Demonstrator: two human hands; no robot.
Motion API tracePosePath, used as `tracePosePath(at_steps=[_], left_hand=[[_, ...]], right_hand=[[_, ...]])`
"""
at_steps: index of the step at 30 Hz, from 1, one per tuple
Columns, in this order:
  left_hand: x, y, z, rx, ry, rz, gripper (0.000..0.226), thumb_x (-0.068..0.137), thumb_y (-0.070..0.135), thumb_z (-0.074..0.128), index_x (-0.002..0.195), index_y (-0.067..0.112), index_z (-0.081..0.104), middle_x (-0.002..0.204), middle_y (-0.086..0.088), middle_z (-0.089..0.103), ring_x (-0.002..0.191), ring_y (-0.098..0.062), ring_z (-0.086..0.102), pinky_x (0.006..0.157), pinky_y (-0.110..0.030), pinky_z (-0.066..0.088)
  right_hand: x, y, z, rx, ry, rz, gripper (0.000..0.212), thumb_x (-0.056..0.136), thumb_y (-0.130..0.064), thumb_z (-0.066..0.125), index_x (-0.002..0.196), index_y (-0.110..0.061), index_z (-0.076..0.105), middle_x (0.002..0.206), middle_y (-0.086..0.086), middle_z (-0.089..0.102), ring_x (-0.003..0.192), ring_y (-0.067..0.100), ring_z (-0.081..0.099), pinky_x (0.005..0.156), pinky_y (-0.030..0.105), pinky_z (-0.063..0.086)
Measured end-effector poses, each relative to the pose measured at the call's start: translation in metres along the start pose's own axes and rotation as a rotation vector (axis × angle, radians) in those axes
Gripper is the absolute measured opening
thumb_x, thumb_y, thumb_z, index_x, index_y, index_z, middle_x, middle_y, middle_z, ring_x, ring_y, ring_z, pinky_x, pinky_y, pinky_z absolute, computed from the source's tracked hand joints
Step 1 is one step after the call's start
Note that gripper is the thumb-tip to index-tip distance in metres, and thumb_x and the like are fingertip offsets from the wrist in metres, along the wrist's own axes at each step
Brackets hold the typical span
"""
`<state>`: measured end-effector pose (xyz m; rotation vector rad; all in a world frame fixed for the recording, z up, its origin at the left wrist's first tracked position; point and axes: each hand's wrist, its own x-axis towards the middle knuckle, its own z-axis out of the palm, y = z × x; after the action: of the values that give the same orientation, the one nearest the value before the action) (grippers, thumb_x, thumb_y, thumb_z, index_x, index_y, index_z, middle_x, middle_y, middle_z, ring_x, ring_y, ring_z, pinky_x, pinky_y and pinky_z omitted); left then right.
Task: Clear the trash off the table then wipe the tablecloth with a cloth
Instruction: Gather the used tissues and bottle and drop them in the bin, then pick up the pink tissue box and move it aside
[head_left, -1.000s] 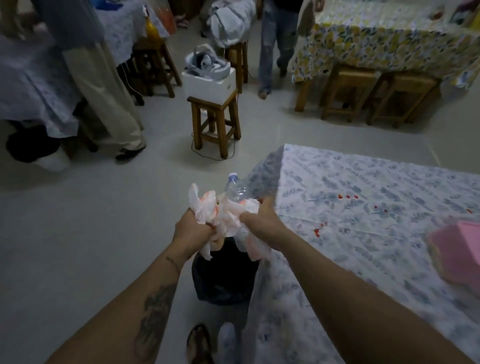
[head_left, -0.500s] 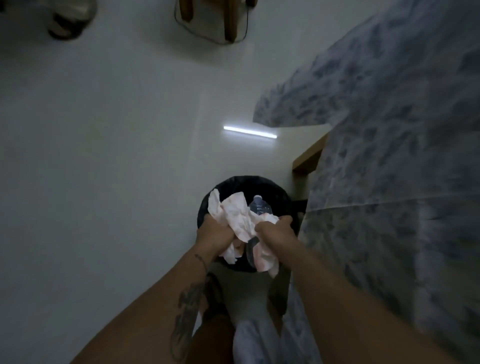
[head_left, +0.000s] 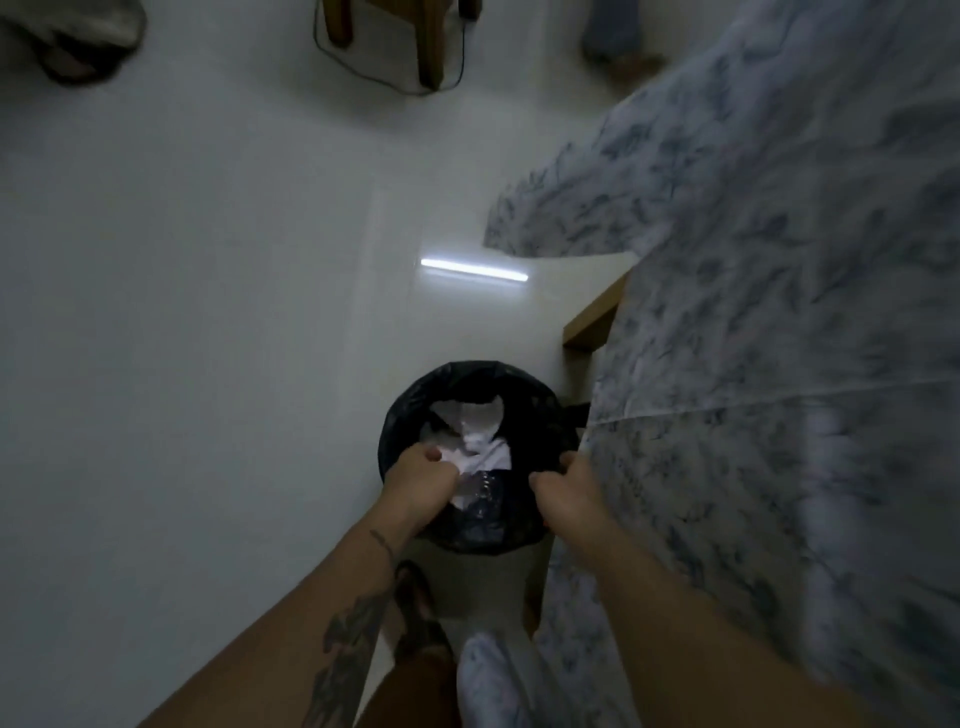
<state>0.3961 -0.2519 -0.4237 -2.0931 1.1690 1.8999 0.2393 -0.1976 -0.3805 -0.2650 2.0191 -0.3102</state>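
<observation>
A round bin lined with a black bag stands on the floor beside the table's left edge. Crumpled white tissues with faint red stains lie inside it, and a clear plastic bottle lies below them. My left hand hovers over the bin's near left rim, fingers loosely curled, holding nothing. My right hand hangs over the near right rim, also with nothing in it. The floral tablecloth drapes down on the right, blurred.
A wooden table leg shows under the cloth just beyond the bin. A wooden stool's legs with a cable stand at the top. My feet are right below the bin. Someone's foot is at the top left.
The tissues and the bottle have left my hands and dropped into the bin. Both hands have moved apart over the rim. My view stays tilted down at the floor.
</observation>
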Motion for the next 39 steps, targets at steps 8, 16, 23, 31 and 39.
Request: tracePosePath(at_steps=[8, 16, 23, 31, 39], left_hand=[[-0.173, 0.083, -0.033, -0.001, 0.024, 0.223, 0.038, 0.080, 0.020, 0.060, 0.118, 0.017, 0.064, 0.113, -0.001, 0.065, 0.109, -0.025, 0.062, 0.098, -0.034, 0.049], [-0.343, 0.126, 0.014, -0.049, 0.036, 0.417, 0.032, 0.086, 0.010, 0.059, 0.118, 0.014, 0.061, 0.105, -0.015, 0.068, 0.088, -0.026, 0.067, 0.079, -0.036, 0.053], [-0.473, 0.130, 0.116, -0.007, -0.021, 0.546, 0.034, 0.089, 0.006, 0.061, 0.123, 0.007, 0.059, 0.112, -0.020, 0.065, 0.084, -0.026, 0.064, 0.068, -0.031, 0.048], [-0.557, 0.151, 0.220, 0.087, -0.121, 0.647, 0.030, 0.092, 0.012, 0.060, 0.122, 0.013, 0.060, 0.114, -0.018, 0.066, 0.093, -0.025, 0.066, 0.073, -0.036, 0.050], [-0.563, 0.204, 0.289, 0.174, -0.207, 0.707, 0.029, 0.091, 0.012, 0.061, 0.120, 0.015, 0.061, 0.113, -0.012, 0.067, 0.099, -0.023, 0.066, 0.090, -0.040, 0.053]], right_hand=[[-0.154, -0.044, -0.072, -0.016, -0.118, -0.207, 0.050, 0.092, -0.020, 0.055, 0.140, -0.018, 0.041, 0.129, 0.011, 0.053, 0.103, 0.024, 0.058, 0.086, 0.040, 0.053], [-0.293, 0.001, -0.203, -0.037, -0.145, -0.494, 0.040, 0.087, -0.021, 0.060, 0.125, -0.021, 0.049, 0.109, 0.008, 0.060, 0.089, 0.017, 0.060, 0.075, 0.031, 0.051], [-0.360, 0.098, -0.332, 0.023, -0.039, -0.561, 0.046, 0.093, -0.028, 0.059, 0.136, -0.020, 0.042, 0.113, 0.008, 0.057, 0.085, 0.022, 0.058, 0.076, 0.037, 0.050], [-0.391, 0.175, -0.440, 0.158, 0.147, -0.570, 0.049, 0.094, -0.029, 0.060, 0.138, -0.017, 0.042, 0.109, 0.006, 0.056, 0.077, 0.017, 0.057, 0.069, 0.032, 0.048], [-0.384, 0.196, -0.527, 0.250, 0.312, -0.538, 0.025, 0.092, -0.019, 0.058, 0.114, -0.016, 0.048, 0.104, 0.002, 0.053, 0.083, 0.013, 0.051, 0.071, 0.026, 0.044]])
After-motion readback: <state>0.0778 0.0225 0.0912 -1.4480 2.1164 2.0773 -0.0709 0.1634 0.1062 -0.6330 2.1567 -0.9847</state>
